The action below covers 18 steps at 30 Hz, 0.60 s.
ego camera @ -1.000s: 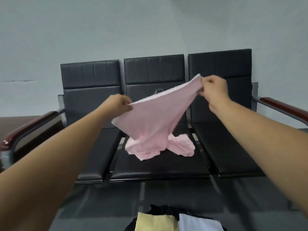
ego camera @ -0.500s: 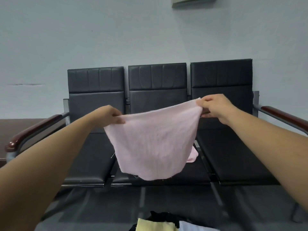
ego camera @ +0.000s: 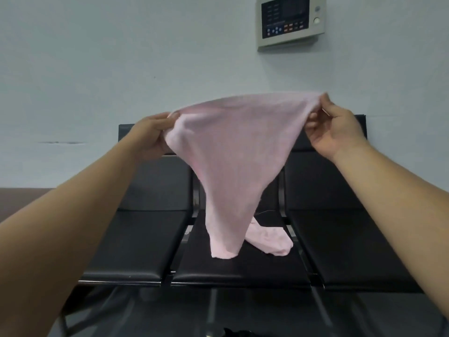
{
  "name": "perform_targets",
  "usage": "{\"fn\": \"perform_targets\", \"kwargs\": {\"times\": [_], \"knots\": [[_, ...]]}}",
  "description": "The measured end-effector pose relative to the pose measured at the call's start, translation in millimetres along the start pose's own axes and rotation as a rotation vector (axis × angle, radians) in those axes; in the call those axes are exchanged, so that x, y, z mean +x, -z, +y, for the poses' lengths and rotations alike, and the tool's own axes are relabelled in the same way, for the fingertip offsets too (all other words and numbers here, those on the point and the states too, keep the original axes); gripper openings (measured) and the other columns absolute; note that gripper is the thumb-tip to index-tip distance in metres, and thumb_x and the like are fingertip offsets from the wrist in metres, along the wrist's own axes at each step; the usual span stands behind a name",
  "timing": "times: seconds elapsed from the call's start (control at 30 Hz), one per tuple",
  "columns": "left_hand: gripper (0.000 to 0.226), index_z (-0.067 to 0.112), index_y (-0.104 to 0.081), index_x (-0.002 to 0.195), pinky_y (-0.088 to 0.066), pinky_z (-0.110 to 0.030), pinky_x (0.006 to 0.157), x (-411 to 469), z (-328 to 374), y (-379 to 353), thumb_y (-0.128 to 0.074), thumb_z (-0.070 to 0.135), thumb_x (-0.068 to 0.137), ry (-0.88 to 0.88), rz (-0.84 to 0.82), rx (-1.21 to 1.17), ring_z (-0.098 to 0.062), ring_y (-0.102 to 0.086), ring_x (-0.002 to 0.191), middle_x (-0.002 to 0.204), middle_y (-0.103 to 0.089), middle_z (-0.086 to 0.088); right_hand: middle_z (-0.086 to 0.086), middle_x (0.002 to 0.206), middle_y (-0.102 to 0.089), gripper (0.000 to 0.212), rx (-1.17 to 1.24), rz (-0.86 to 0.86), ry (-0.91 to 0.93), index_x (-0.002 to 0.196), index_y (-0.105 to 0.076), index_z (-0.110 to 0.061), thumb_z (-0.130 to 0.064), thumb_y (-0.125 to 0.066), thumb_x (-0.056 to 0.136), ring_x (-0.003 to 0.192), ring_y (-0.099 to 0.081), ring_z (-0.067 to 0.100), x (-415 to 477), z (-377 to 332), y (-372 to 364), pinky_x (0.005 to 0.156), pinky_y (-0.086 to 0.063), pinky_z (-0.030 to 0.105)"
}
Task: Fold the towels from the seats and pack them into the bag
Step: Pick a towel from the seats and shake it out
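Aloft, pink towel (ego camera: 233, 147) between fingers (ego camera: 313, 122)

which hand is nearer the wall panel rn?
Right. The right hand holds a towel corner below the panel, slightly to its right; the left hand holds the other corner well off to the panel's lower left.

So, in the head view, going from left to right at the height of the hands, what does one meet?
left hand gripping one top corner → pink towel hanging spread between the hands → right hand pinching the other corner
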<state>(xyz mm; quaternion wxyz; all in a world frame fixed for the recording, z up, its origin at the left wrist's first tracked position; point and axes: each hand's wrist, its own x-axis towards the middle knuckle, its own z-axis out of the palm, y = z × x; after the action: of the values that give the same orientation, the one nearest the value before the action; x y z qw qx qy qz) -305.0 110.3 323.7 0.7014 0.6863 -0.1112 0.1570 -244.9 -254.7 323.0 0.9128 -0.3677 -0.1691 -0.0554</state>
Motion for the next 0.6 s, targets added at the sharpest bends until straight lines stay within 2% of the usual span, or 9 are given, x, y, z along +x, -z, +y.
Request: {"fn": "perform_targets", "kwargs": {"times": [0.07, 0.13, 0.27, 0.37, 0.43, 0.5, 0.6], "knots": [[0.016, 0.006, -0.071, 0.105, -0.060, -0.030, 0.064, -8, 10, -1, -0.061, 0.017, 0.100, 0.030, 0.000, 0.195, -0.018, -0.071, 0.075, 0.097, -0.071, -0.009, -0.001, 0.065, -0.058, 0.014, -0.233, 0.113, 0.018, 0.085, -0.065, -0.013, -0.017, -0.067, 0.097, 0.052, -0.047, 0.010, -4, 0, -4, 0.045, -0.039, 0.020], [0.012, 0.008, -0.074, 0.099, -0.059, -0.026, 0.062, -15, 14, -1, -0.067, 0.018, 0.097, 0.055, 0.063, 0.352, -0.016, -0.070, 0.073, 0.093, -0.072, -0.007, 0.002, 0.066, -0.055, 0.011, -0.458, 0.207, 0.061, 0.087, -0.066, -0.013, -0.016, -0.069, 0.097, 0.049, -0.045, 0.011, -7, 2, -6, 0.044, -0.040, 0.020], [0.011, 0.008, -0.074, 0.101, -0.060, -0.029, 0.065, -27, 23, -6, -0.064, 0.010, 0.098, 0.028, 0.027, 0.246, -0.018, -0.067, 0.076, 0.093, -0.069, -0.011, 0.008, 0.079, -0.062, 0.006, -0.446, 0.212, 0.145, 0.097, -0.069, -0.009, -0.015, -0.071, 0.096, 0.057, -0.056, 0.014, -16, 1, -14, 0.054, -0.051, 0.024], [0.017, 0.014, -0.070, 0.098, -0.055, -0.026, 0.057, -35, 34, -19, -0.057, 0.003, 0.098, -0.033, 0.003, 0.086, -0.014, -0.060, 0.064, 0.082, -0.063, -0.006, 0.009, 0.085, -0.065, 0.005, -0.412, 0.176, 0.149, 0.101, -0.070, -0.005, -0.009, -0.068, 0.097, 0.063, -0.058, 0.015, -22, -1, -23, 0.059, -0.054, 0.025], [0.021, 0.011, -0.068, 0.092, -0.053, -0.022, 0.055, -38, 40, -28, -0.052, -0.001, 0.099, -0.054, -0.055, 0.023, -0.012, -0.059, 0.061, 0.075, -0.059, -0.004, 0.010, 0.089, -0.064, 0.016, -0.512, 0.147, 0.145, 0.113, -0.068, -0.002, -0.004, -0.064, 0.098, 0.063, -0.059, 0.015, -27, 0, -28, 0.059, -0.055, 0.023], [0.024, 0.005, -0.067, 0.093, -0.056, -0.021, 0.056, -39, 44, -38, -0.047, -0.004, 0.099, -0.028, -0.123, -0.002, -0.011, -0.062, 0.062, 0.075, -0.062, -0.005, 0.011, 0.096, -0.064, 0.025, -0.688, 0.115, 0.168, 0.121, -0.065, -0.010, -0.002, -0.060, 0.099, 0.065, -0.061, 0.014, -32, 2, -31, 0.061, -0.056, 0.023], [0.028, -0.002, -0.065, 0.104, -0.061, -0.023, 0.060, -43, 45, -54, -0.038, -0.006, 0.099, 0.096, -0.281, -0.062, -0.016, -0.070, 0.066, 0.085, -0.069, -0.011, 0.012, 0.101, -0.063, 0.031, -0.875, 0.021, 0.210, 0.114, -0.065, -0.022, 0.002, -0.054, 0.097, 0.062, -0.061, 0.014, -40, 3, -34, 0.062, -0.055, 0.025]]}}
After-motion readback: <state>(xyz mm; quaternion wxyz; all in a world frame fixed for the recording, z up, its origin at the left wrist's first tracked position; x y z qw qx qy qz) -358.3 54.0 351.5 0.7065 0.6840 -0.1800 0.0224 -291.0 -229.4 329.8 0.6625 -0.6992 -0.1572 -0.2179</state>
